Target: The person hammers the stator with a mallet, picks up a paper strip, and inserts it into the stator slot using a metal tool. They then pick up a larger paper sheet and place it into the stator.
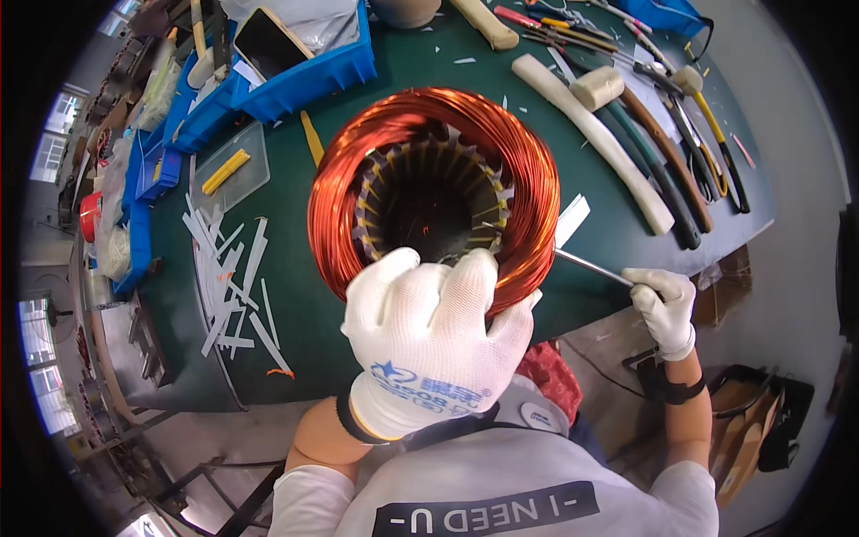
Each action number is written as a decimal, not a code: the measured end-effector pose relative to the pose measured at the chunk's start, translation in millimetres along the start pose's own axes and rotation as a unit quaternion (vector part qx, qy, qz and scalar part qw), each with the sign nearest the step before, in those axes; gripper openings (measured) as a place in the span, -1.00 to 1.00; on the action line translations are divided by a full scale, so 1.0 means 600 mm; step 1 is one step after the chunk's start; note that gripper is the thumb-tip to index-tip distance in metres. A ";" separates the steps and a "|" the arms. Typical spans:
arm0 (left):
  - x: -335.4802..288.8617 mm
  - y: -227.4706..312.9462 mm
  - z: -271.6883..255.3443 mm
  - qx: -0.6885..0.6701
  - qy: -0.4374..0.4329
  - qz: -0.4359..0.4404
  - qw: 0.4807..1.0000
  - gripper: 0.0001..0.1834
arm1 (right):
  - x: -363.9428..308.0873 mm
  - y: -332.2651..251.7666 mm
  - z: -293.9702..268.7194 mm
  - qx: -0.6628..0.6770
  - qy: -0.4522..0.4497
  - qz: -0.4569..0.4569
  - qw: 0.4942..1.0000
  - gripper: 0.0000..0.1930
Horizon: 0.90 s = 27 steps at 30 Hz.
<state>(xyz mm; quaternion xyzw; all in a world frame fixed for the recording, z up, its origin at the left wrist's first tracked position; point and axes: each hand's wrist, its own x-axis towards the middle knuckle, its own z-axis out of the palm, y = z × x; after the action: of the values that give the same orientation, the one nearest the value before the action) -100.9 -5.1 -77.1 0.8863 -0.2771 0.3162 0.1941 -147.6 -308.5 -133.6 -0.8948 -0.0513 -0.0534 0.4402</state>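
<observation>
A motor stator (530,170) with a thick ring of copper winding stands on the green tabletop, its bore facing up. Yellow slot liners and dark teeth line the inside of the bore. My left hand (431,327), in a white knitted glove, grips the near side of the ring, fingers bent over the winding into the bore. Off to the right, my gloved right hand (664,311) is closed around a thin metal rod (592,266). The rod's far end reaches the right side of the winding; whether it touches the wire I cannot tell. Its handle is hidden in the glove.
White paper strips (228,286) lie scattered at left, near a clear lid (234,166) with yellow pieces. Blue bins (313,80) stand at back left, one with a phone (271,43) on top. Mallets (598,88) and long-handled tools (667,170) cover the right side.
</observation>
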 end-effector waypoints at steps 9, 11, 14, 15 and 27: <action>-0.004 -0.002 -0.009 -0.020 0.015 -0.045 0.999 -0.65 | 0.006 0.003 0.006 -0.012 -0.048 0.005 0.999 -0.79; -0.011 -0.006 -0.014 0.002 -0.020 -0.019 1.000 -0.63 | -0.005 -0.013 0.006 0.006 -0.049 0.028 0.998 -0.74; -0.010 -0.043 -0.028 -0.029 -0.022 0.056 0.998 -0.82 | -0.012 -0.072 -0.035 -0.080 -0.075 0.035 0.993 -0.77; -0.013 -0.053 -0.033 -0.031 -0.016 0.067 0.997 -0.81 | -0.014 -0.081 -0.055 -0.110 -0.081 0.031 0.990 -0.75; 0.003 -0.123 -0.066 -0.088 -0.075 0.175 0.978 -0.76 | 0.045 -0.204 0.150 0.479 -0.042 0.081 0.873 -0.71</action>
<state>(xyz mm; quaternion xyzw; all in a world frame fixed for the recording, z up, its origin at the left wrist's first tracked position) -72.2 71.9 -59.6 0.8251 -0.4680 0.2520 0.1916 -133.3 -161.9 -88.8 -0.5764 -0.0160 0.0512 0.8154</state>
